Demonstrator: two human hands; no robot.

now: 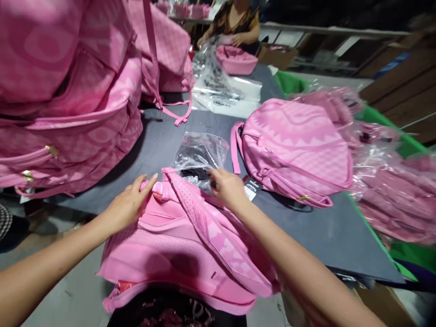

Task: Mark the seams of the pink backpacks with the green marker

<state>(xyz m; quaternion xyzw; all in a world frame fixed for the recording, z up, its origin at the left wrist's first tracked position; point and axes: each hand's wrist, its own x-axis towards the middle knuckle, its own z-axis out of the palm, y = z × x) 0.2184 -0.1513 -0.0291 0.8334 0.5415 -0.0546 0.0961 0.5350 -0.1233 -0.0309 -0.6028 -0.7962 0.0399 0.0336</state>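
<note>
A pink patterned backpack [190, 254] lies in front of me at the table's near edge, its padded back panel and one shoulder strap [194, 209] facing up. My left hand [127, 202] grips its upper left end beside the strap's top, thumb and fingers around the pink edge. Past the far side of the strap, my right hand [226, 187] is closed, fingers curled together. Something small and dark shows at those fingertips, too unclear to name. Just beyond them lies a clear plastic bag [200, 152] with black contents. Black strap-like pieces [195, 173] show beside it.
Large pink backpacks [68, 104] are heaped at left. Another pink backpack [296, 150] with a hang tag [252, 187] lies right on the dark table [327, 236]. Bagged pink goods [398, 200] fill a green-edged bin. A person [235, 27] handles a pink bag [236, 60] across the table.
</note>
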